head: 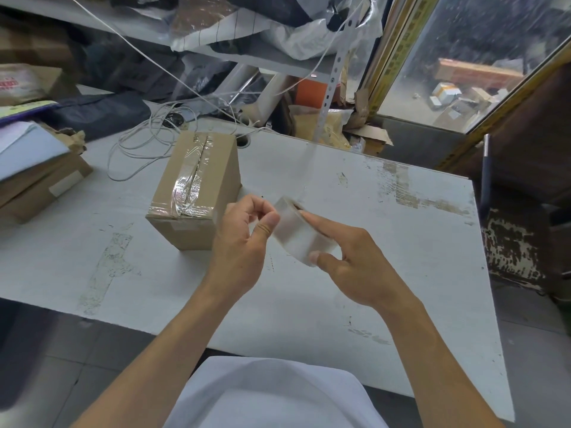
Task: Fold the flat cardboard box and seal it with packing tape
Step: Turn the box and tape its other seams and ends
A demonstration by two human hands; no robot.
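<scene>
Head view is showing both hands above a white table (401, 242). The right hand (355, 261) is gripping a tape roll (293, 233), index finger lying along its top and thumb pressing its near edge. The left hand (244, 239) is pinching at the roll's left edge with curled fingers and thumb. The box (194, 193) is standing folded just left of the hands, clear tape lying along its top seam. White cable (148, 143) is coiling behind it.
</scene>
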